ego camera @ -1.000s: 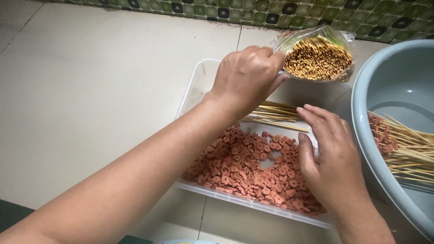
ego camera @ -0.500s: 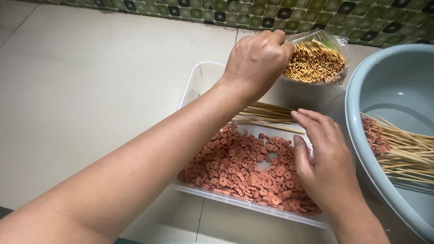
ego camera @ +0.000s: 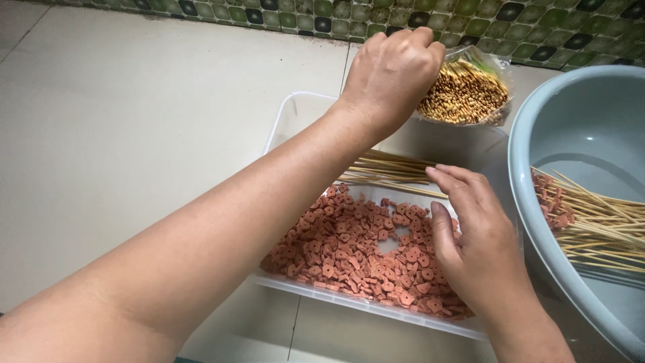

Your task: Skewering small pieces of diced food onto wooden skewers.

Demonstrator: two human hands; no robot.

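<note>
My left hand (ego camera: 393,70) reaches across to the far side and grips the edge of a clear plastic bag of bamboo skewers (ego camera: 463,91), whose blunt ends face me. My right hand (ego camera: 474,235) hovers with fingers loosely apart over a clear plastic tray (ego camera: 285,124) holding a heap of small reddish-brown sausage slices (ego camera: 356,249). A loose bunch of bare skewers (ego camera: 386,171) lies across the tray, just beyond my right fingertips. I cannot tell whether those fingers touch the slices.
A pale blue plastic basin (ego camera: 531,195) stands at the right, holding several skewers threaded with slices (ego camera: 591,218). Everything rests on a beige tiled floor (ego camera: 134,121). A green patterned tile border (ego camera: 269,13) runs along the far edge.
My left hand has shifted slightly right and farther away along the bag's edge. My right hand has stayed over the tray, its fingers a little more spread.
</note>
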